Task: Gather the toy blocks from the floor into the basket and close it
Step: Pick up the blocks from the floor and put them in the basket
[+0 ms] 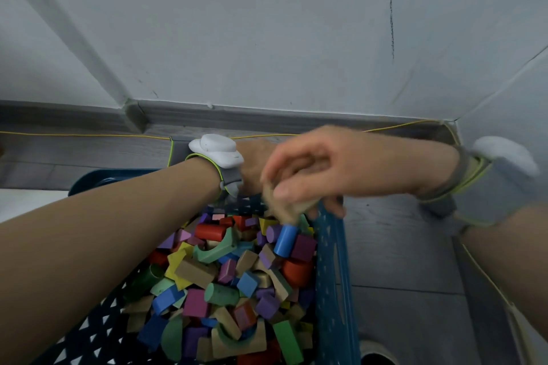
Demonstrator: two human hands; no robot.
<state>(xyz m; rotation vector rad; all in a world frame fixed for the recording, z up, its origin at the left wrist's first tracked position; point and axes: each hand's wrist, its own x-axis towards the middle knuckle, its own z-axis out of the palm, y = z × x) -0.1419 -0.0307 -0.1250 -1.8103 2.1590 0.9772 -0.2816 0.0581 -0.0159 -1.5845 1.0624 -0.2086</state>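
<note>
Basket (332, 270), dark teal with latticed walls, sits on the grey floor (400, 246) right below the camera, heaped with coloured wooden blocks (225, 275): a blue cylinder (285, 240) near the right wall, a red cylinder (211, 232) further in, a green arch (215, 249) between. Over the far end, right hand (314, 169), motion-blurred, fingers curled round a tan block (281, 207) held just above the heap. Left hand (255, 166) mostly hidden behind it; grip cannot be told. White devices strapped on both wrists. Beyond, yellow cable (89, 135) along the skirting, then white wall.
</note>
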